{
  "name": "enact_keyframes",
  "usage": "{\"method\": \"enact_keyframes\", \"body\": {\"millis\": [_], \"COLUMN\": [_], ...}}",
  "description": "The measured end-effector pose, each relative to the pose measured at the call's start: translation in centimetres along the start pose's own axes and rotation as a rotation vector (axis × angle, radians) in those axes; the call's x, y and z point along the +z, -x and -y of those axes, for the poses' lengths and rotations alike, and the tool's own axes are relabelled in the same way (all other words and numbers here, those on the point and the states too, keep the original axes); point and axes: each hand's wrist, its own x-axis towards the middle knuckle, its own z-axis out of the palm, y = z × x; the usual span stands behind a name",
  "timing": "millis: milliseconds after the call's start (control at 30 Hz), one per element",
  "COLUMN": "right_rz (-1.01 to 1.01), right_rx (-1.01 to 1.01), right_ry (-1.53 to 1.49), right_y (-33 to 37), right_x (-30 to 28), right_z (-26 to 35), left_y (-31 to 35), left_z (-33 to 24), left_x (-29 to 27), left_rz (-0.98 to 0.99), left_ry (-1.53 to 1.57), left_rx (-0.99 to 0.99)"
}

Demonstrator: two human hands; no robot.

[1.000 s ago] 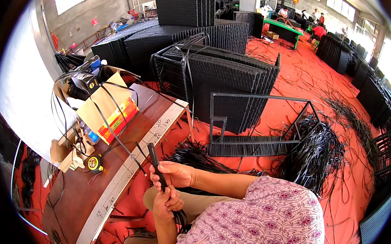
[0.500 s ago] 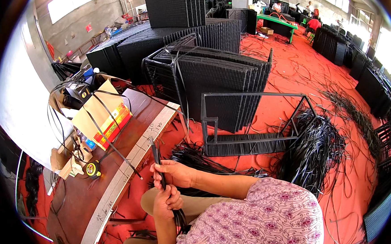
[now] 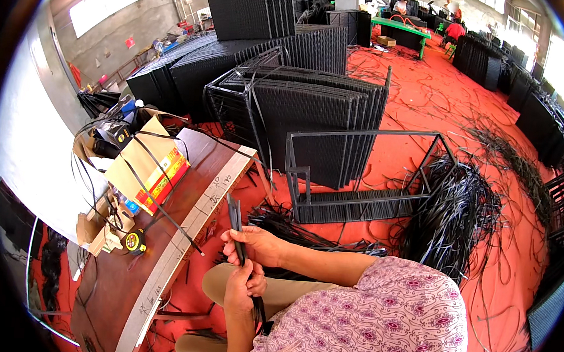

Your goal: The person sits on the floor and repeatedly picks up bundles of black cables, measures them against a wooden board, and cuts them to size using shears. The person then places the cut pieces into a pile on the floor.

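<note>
Red workshop floor (image 3: pixel 422 101). Frame left: reddish-brown, pale-edged surface (image 3: pixel 110 294) bearing an open tan cardboard box (image 3: pixel 134 162) of black items (image 3: pixel 112 134). Lower centre: right hand (image 3: pixel 256 244) and left hand (image 3: pixel 244 290), fingers (image 3: pixel 259 284) pinching flat black strips (image 3: pixel 235 218).

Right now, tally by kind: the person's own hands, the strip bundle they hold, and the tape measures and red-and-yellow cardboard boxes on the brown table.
Hands: 2, left hand and right hand
Bundle of black strips: 1
Tape measure: 1
Red-and-yellow cardboard box: 1
Total: 5
</note>
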Motion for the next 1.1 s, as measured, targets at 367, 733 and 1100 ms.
{"method": "enact_keyframes", "body": {"millis": [367,733,1100], "right_rz": [0.16,0.258,0.152], "right_rx": [0.04,0.087,-0.013], "right_ry": [-0.051,-0.161,0.015], "right_y": [0.1,-0.4,-0.2], "right_x": [-0.1,0.2,0.4], "right_z": [0.0,0.3,0.0], "left_y": [0.4,0.3,-0.2], "left_z": [0.0,-0.2,0.3], "left_x": [-0.3,-0.9,-1.4], "left_rz": [0.068,0.124,0.082], "left_ry": [0.126,0.163,0.19], "left_rx": [-0.016,-0.006,-0.035]}}
